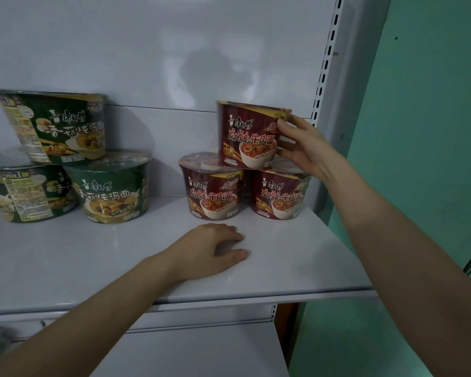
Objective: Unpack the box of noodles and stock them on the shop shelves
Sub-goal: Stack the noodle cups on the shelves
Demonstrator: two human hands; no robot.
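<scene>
Three dark red noodle bowls stand in a pyramid at the right end of the white shelf (120, 257). The top red bowl (249, 134) rests on the lower left red bowl (211, 190) and the lower right red bowl (279, 197). My right hand (303, 148) grips the top bowl's right side, fingers curled on its wall and rim. My left hand (214, 247) lies palm down on the shelf in front of the red bowls, fingers loosely bent, holding nothing. Three green noodle bowls (112, 189) are stacked the same way at the left.
The shelf's white back panel and a slotted upright (325, 66) rise behind the bowls. A green wall (424, 104) lies to the right. A lower shelf (196, 352) shows below. Bare shelf surface runs between the two stacks and in front of them.
</scene>
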